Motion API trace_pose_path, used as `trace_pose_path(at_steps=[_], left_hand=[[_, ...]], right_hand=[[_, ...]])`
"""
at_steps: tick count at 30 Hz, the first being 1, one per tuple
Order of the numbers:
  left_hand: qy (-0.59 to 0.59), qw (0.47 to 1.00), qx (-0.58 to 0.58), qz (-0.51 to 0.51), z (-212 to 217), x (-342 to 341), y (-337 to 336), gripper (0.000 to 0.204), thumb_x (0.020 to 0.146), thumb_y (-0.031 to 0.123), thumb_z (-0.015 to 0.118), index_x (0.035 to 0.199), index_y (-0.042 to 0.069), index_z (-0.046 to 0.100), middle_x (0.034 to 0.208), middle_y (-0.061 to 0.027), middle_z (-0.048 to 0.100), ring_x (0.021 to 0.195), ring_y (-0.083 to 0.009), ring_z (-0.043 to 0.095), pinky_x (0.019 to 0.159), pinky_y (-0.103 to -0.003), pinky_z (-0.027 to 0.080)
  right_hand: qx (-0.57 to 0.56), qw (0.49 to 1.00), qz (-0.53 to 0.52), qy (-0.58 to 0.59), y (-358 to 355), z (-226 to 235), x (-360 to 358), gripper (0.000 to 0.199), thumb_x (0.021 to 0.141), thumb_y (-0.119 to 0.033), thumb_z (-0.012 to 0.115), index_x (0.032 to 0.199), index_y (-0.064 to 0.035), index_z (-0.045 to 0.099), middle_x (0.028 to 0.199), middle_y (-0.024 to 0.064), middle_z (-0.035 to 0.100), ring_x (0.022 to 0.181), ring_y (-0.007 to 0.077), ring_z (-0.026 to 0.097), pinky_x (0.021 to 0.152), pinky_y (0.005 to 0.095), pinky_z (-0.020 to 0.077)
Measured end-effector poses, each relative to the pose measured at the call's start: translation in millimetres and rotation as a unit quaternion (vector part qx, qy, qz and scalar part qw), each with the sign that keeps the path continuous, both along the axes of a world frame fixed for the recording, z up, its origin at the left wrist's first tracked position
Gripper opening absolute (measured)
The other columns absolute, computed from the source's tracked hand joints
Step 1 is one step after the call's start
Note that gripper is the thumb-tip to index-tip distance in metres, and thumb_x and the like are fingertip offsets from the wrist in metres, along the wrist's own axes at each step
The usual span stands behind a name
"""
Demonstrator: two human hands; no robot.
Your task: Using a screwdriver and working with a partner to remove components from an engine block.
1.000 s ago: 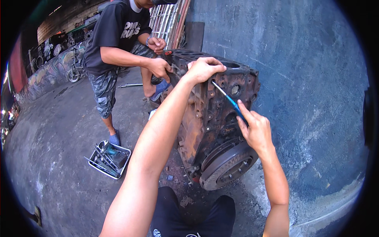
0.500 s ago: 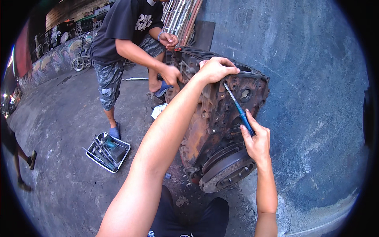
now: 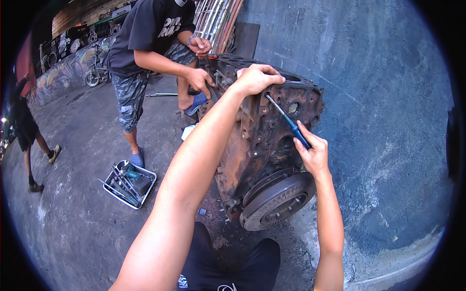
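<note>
A rusty engine block [image 3: 235,162] stands in front of me, with a round pulley wheel [image 3: 279,201] at its lower end. My left hand [image 3: 257,80] grips the block's top edge, its fingers bent over the rim. In my right hand [image 3: 314,154] is a screwdriver [image 3: 295,128] with a blue handle, held slanting up to the left. Its metal tip meets a hole in the block's end face, just below my left hand; how deep it reaches cannot be seen.
A co-worker [image 3: 145,58] in a dark shirt stands at the block's far left side, one hand against it. A white-rimmed tray of tools [image 3: 128,184] lies on the floor at left. The blue wall [image 3: 378,121] rises at right. Another person [image 3: 29,123] is at far left.
The screwdriver tip stays at the same hole and my left hand keeps its place on the block. My view has shifted slightly. The person at far left has come further into view.
</note>
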State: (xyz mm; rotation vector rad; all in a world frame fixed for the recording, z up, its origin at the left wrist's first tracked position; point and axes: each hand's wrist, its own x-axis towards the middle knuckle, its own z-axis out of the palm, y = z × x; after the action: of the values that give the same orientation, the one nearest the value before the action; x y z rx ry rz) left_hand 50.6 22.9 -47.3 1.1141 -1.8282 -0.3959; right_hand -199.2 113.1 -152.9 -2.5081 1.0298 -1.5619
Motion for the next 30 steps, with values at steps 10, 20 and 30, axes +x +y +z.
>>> trace_pose_path(at_steps=[10,20,30], left_hand=[[0.014,1.0,0.011,-0.022,-2.8,3.9,-8.0,0.054,0.074,0.058,0.073,0.11,0.018,0.076,0.113,-0.0064,0.073,0.118,-0.0238,0.06,0.112,-0.039,0.028],[0.027,0.999,0.024,-0.036,-3.4,3.2,-17.4,0.053,0.074,0.055,0.075,0.11,0.017,0.076,0.112,-0.0061,0.073,0.115,-0.0213,0.061,0.11,-0.036,0.032],[0.019,0.996,0.041,-0.071,-3.2,8.5,-27.3,0.052,0.075,0.054,0.076,0.113,0.018,0.075,0.115,-0.0061,0.071,0.116,-0.0214,0.06,0.11,-0.037,0.032]], right_hand=[[0.026,0.994,-0.101,-0.017,38.1,-7.4,31.1,0.043,0.087,-0.017,0.07,0.129,-0.0063,0.063,0.099,0.0212,0.071,0.09,0.0369,0.071,0.077,0.0402,0.0558],[0.161,0.977,-0.12,-0.078,77.3,18.5,59.8,0.041,0.089,-0.015,0.068,0.126,0.0019,0.062,0.089,0.0277,0.068,0.063,0.0303,0.07,0.064,0.0358,0.0522],[0.272,0.955,-0.007,-0.116,86.7,2.0,68.1,0.054,0.097,-0.016,0.058,0.147,-0.004,0.041,0.119,0.0305,0.061,0.111,0.0394,0.063,0.092,0.0393,0.0488]])
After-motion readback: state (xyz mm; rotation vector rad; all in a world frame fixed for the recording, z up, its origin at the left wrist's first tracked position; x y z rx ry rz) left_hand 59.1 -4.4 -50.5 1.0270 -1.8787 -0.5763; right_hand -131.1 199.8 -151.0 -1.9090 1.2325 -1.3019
